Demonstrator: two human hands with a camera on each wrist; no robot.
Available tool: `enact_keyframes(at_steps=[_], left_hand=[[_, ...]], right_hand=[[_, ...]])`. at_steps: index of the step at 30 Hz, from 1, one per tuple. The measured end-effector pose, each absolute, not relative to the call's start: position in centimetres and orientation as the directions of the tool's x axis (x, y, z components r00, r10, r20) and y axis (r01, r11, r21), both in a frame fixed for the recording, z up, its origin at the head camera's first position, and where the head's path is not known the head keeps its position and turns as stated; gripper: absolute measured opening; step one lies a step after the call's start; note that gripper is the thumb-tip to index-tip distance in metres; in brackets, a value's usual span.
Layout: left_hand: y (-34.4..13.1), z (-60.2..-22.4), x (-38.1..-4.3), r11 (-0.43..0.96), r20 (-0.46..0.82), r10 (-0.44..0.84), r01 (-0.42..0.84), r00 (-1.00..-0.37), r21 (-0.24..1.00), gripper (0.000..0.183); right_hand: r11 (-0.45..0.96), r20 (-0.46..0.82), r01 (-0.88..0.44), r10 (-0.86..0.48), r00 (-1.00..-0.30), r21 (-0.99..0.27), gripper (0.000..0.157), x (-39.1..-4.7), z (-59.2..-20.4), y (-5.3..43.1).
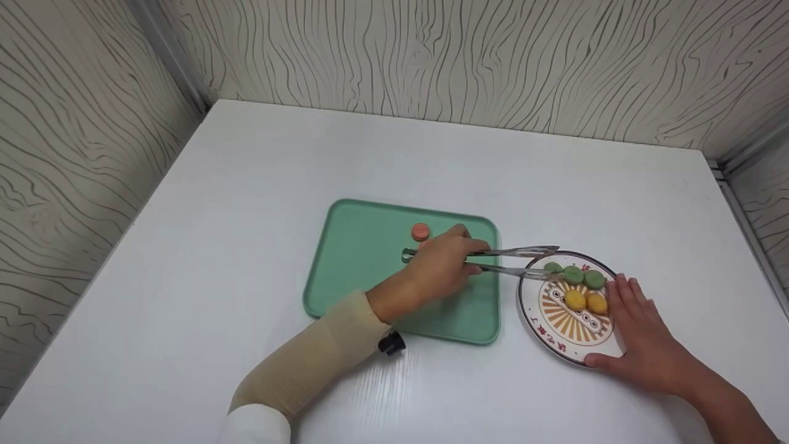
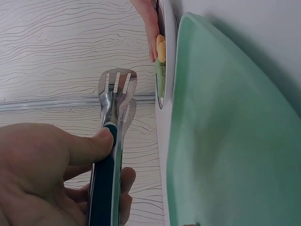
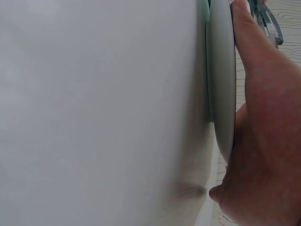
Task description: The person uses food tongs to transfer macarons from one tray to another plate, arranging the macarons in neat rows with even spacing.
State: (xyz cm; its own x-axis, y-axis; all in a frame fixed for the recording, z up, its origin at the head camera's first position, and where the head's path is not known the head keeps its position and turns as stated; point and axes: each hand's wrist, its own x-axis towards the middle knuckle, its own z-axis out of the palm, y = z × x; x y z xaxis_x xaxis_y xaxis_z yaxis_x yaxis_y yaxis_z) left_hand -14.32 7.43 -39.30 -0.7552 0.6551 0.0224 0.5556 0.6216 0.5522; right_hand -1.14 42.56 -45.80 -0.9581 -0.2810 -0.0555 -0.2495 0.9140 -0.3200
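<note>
My left hand (image 1: 434,265) grips a pair of metal tongs (image 2: 104,183) with dark handles, reaching over a green tray (image 1: 363,265). The slotted tips stand apart above the left part of a patterned plate (image 1: 558,342), with nothing seen between them. On that plate lie several green round pieces (image 1: 574,275) in a row and two yellow round pieces (image 1: 575,300). My right hand (image 1: 647,345) rests along the plate's right rim, fingers straight and thumb at the near edge. An orange-red round piece (image 1: 420,232) lies on the tray; another is mostly hidden by my left hand.
Tray and plate stand side by side on a white table (image 1: 246,185). Behind the table is a wood-grain patterned wall (image 1: 431,61), with another at the left. A small black object (image 1: 391,343) shows beneath my left wrist.
</note>
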Motion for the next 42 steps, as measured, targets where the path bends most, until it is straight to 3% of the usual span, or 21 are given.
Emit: enact_keyframes(at_steps=[32, 42], left_hand=[[1.9, -39.8, -16.3, 0.564, 0.161, 0.648, 0.611, -0.745, 0.556, 0.028], [-0.2, -39.6, -16.8, 0.514, 0.186, 0.649, 0.604, -0.738, 0.609, 0.030]], right_hand=[[0.914, -0.056, -0.248, -0.279, -0.959, -0.321, 0.129, -1.1, -45.8, 42.5], [0.913, -0.075, -0.236, -0.275, -0.959, -0.332, 0.129, -1.1, -45.7, 42.5]])
